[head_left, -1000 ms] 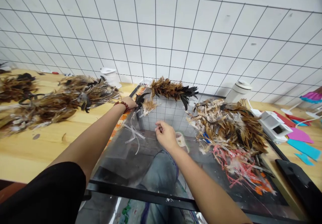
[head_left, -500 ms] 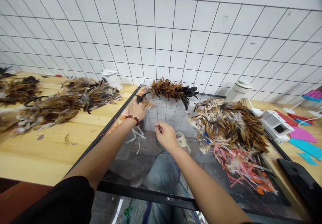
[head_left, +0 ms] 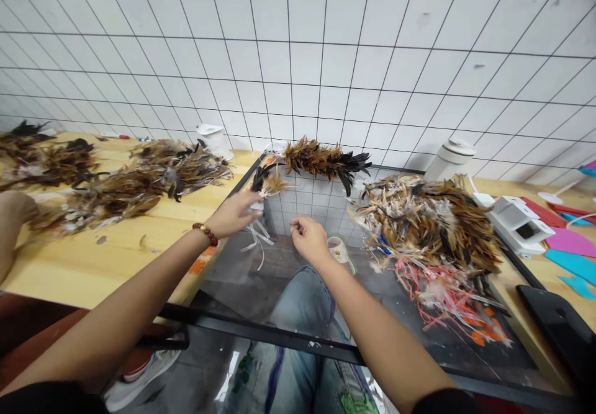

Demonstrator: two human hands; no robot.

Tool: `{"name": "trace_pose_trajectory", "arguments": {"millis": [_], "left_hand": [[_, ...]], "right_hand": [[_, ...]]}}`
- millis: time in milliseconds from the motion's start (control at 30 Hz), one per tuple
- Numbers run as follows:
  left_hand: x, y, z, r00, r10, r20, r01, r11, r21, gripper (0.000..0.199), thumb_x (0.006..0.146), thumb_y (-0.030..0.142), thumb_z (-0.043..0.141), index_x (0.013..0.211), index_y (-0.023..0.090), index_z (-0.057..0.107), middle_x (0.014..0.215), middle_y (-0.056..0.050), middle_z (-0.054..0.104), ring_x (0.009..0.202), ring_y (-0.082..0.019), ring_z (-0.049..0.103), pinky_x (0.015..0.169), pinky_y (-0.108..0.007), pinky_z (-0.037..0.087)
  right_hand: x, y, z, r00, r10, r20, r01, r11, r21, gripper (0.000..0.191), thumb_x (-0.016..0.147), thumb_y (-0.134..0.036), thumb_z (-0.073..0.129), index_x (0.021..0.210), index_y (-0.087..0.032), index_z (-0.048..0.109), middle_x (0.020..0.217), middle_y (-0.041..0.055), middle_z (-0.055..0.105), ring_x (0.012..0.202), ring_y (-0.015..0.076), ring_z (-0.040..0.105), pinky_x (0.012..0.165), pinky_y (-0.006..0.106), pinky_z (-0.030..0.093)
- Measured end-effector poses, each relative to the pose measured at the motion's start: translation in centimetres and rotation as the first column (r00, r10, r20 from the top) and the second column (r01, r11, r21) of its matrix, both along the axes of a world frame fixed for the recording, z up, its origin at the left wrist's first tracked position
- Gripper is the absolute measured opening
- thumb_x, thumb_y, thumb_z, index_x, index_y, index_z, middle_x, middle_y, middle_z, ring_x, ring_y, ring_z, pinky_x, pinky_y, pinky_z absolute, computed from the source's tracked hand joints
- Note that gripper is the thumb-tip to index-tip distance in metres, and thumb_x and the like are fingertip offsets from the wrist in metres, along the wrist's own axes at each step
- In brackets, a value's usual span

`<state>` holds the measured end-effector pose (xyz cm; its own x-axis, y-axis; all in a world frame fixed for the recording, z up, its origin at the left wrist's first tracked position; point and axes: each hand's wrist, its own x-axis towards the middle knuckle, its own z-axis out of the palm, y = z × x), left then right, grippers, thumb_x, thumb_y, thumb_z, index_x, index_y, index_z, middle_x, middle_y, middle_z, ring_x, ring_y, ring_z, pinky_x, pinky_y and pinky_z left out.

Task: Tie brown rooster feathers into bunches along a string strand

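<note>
My left hand (head_left: 235, 214), a beaded bracelet at its wrist, is over the left part of the glass tabletop (head_left: 233, 277). Its fingers are stretched out and hold nothing I can see. Just beyond the fingertips lies a small bunch of brown and black feathers (head_left: 274, 184), and white strips (head_left: 258, 240) lie beside them. Above the middle of the glass, my right hand (head_left: 310, 239) is closed with its fingers curled; whatever is in them is hidden. A roll of tape (head_left: 339, 252) lies right by that wrist. Behind stretches a brown feather garland (head_left: 311, 156) with a black end.
A large feather pile (head_left: 428, 221) and pink shreds (head_left: 437, 290) cover the right side. At left, feather bundles (head_left: 116, 197) lie on the wooden table (head_left: 153, 252), where another person's hand (head_left: 16, 215) reaches in. A white jar (head_left: 451, 159) and black phone-like object (head_left: 559, 321) stand or lie right.
My left hand has drawn back toward me and left, off the small feather bunch, and its fingers have opened. My right hand stays closed in place. Another person's hand has appeared at far left.
</note>
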<state>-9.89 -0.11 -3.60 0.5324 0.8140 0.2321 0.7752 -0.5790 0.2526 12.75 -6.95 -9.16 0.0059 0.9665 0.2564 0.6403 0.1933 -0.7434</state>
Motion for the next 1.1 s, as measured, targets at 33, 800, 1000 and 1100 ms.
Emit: {"name": "trace_pose_trajectory", "arguments": {"millis": [33,800,1000,1100], "left_hand": [[-0.4,-1.6,-0.3,0.996,-0.062,-0.060,0.058,0.997,-0.055,0.040,0.084,0.043,0.045,0.112,0.020,0.062,0.120,-0.009,0.061,0.112,-0.023,0.053,0.100,-0.036,0.038],[1.6,5.3,-0.6,0.724,0.688,0.036,-0.685,0.725,-0.071,0.029,0.073,0.030,0.056,0.095,0.014,0.069,0.099,-0.016,0.067,0.096,-0.029,0.061,0.080,-0.035,0.047],[1.9,6.6,-0.4,0.738,0.674,-0.033,-0.674,0.733,-0.091,0.030,0.075,0.035,0.053,0.089,0.015,0.071,0.096,-0.018,0.068,0.093,-0.033,0.062,0.076,-0.038,0.047],[3.6,6.4,-0.8,0.790,0.610,0.060,-0.613,0.787,0.077,0.038,0.077,0.043,0.053,0.098,0.017,0.070,0.105,-0.017,0.064,0.099,-0.031,0.059,0.082,-0.037,0.047]], "right_hand": [[0.0,0.0,0.0,1.000,0.006,-0.001,-0.006,1.000,0.002,0.022,0.077,-0.019,0.053,0.093,-0.024,0.068,0.088,-0.0001,0.069,0.083,0.0158,0.062,0.077,0.027,0.045],[0.1,0.2,-0.5,0.999,0.024,-0.040,-0.022,0.999,0.046,0.020,0.076,-0.017,0.054,0.089,-0.021,0.069,0.082,0.0007,0.069,0.072,0.0137,0.059,0.068,0.024,0.043],[-0.2,-0.1,-0.1,1.000,-0.001,-0.004,0.001,0.999,0.037,0.020,0.077,-0.018,0.054,0.090,-0.023,0.069,0.085,0.0004,0.070,0.077,0.0142,0.061,0.072,0.025,0.043],[-0.3,-0.1,0.0,1.000,-0.002,0.012,0.001,0.999,0.047,0.019,0.077,-0.018,0.054,0.088,-0.024,0.069,0.086,0.0000,0.070,0.078,0.0145,0.062,0.073,0.025,0.043]]}}
